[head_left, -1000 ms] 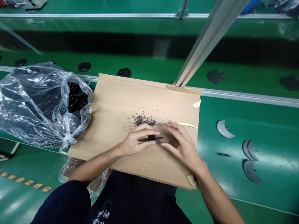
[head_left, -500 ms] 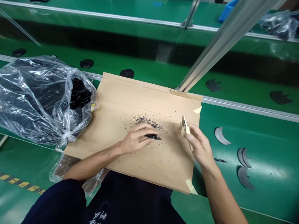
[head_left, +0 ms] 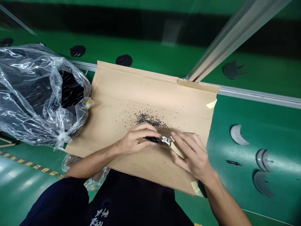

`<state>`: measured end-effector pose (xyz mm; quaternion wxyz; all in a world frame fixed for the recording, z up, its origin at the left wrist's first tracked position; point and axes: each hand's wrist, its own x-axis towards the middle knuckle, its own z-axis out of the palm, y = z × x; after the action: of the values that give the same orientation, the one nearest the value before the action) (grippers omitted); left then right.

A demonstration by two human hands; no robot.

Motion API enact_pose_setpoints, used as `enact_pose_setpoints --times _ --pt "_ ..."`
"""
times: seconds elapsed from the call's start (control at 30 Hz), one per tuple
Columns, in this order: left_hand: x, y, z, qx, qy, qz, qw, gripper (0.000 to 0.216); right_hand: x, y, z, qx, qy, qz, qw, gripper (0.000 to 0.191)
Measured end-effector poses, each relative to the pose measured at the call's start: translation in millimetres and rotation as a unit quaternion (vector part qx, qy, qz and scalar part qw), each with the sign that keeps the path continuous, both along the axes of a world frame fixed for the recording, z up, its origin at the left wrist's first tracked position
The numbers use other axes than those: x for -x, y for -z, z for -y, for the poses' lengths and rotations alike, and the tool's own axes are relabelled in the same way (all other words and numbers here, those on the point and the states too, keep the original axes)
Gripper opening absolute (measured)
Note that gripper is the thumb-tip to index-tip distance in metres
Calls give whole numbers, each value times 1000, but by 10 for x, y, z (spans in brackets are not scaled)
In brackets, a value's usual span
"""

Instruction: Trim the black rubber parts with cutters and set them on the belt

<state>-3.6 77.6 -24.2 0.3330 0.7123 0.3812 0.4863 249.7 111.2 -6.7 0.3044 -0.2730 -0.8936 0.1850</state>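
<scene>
My left hand (head_left: 138, 139) is closed on a small dark plastic part (head_left: 152, 139), held low above the cardboard sheet (head_left: 113, 91). Cream-handled nippers (head_left: 176, 150) are gripped in my right hand (head_left: 191, 153). Their metal jaws (head_left: 166, 140) meet the right end of the part; whether they are closed on it I cannot tell. A scatter of small black plastic bits (head_left: 150, 119) lies on the cardboard just beyond my hands. My fingers cover much of the part and of the nippers' handles.
A clear plastic bag (head_left: 42, 100) full of dark parts stands at the left. Several crescent-shaped grey parts (head_left: 238, 135) lie on the green table at the right. Behind the cardboard, a metal post (head_left: 221, 44) rises near dark round parts (head_left: 124, 60).
My right hand has brought the nippers leftward to the part, and they have turned to point left. My left hand has stayed nearly in place. The view has tipped downward slightly.
</scene>
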Motion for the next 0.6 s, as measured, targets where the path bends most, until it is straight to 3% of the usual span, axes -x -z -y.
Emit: enact_pose_setpoints --times 0.6 --pt "20 -13 -23 -23 37 -36 998 25 -80 25 -2 5 -27 25 999 64"
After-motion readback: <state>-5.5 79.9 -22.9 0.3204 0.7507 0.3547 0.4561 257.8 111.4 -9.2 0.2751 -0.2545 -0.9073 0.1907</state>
